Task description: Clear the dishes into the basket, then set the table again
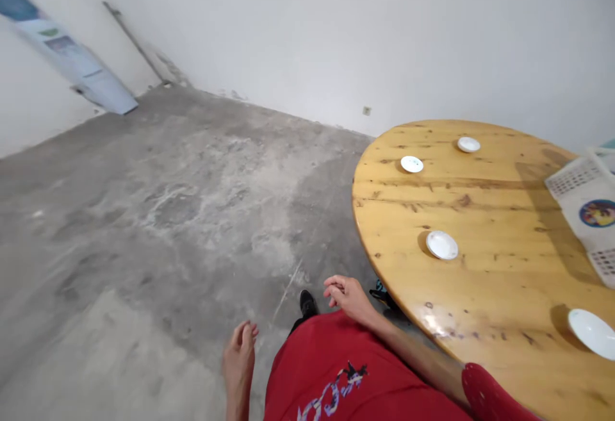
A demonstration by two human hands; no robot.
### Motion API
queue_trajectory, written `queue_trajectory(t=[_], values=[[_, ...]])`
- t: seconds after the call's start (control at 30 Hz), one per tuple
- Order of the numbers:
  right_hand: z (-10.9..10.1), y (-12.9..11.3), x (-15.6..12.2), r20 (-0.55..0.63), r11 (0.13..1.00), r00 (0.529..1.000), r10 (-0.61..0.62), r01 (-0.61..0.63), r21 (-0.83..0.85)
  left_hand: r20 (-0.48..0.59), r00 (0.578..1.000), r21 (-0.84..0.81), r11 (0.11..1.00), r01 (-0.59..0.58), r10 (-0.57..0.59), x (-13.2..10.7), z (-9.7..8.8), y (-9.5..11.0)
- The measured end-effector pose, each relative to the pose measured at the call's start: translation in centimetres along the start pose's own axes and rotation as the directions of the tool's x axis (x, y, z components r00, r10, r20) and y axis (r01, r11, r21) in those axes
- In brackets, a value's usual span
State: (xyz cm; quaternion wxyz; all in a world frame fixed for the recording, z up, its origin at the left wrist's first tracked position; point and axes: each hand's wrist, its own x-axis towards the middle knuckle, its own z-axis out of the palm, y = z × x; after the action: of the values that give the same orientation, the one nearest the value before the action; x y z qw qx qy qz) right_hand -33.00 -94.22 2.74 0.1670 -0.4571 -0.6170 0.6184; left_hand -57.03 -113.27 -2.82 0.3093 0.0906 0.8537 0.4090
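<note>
My left hand (239, 352) hangs over the bare floor at the lower middle, its fingers loosely bent and nothing in them. In front of my red shirt is my right hand (352, 298), also without anything in it, fingers loosely curved and partly apart. It is beside the rim of a round wooden table (485, 213) but does not touch it. Nearest to it on the tabletop is a small white dish (442, 245). Farther back sit two more white dishes, one left (412, 164) and one right (468, 145). Another white dish (593, 333) is cut off by the right edge.
A white plastic basket (581, 209) with a round picture stands on the table's right side. Grey concrete floor (192, 216) spreads to the left. A long printed panel (72, 56) leans at the left wall, near a pipe (137, 43). A wall socket (366, 111) is behind the table.
</note>
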Motion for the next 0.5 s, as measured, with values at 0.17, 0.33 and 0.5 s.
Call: queue_trajectory(t=[0.17, 0.33, 0.5], values=[[1.4, -3.8, 5.2, -0.207, 1.000, 0.978, -0.012, 0.018, 0.026, 0.153, 0.967, 0.111, 0.968, -0.223, 0.205, 10.9, 1.3, 9.8], [1.1, -4.8, 8.9, -0.322, 0.995, 0.942, 0.092, -0.076, 0.062, 0.413, 0.843, 0.079, 0.909, -0.409, 0.343, 16.0, 7.9, 18.6], [-0.7, -5.4, 15.9, -0.378, 0.990, 0.917, 0.125, -0.091, 0.106, 0.570, 0.728, -0.004, 0.888, -0.459, 0.380, 18.6, 15.6, 25.0]])
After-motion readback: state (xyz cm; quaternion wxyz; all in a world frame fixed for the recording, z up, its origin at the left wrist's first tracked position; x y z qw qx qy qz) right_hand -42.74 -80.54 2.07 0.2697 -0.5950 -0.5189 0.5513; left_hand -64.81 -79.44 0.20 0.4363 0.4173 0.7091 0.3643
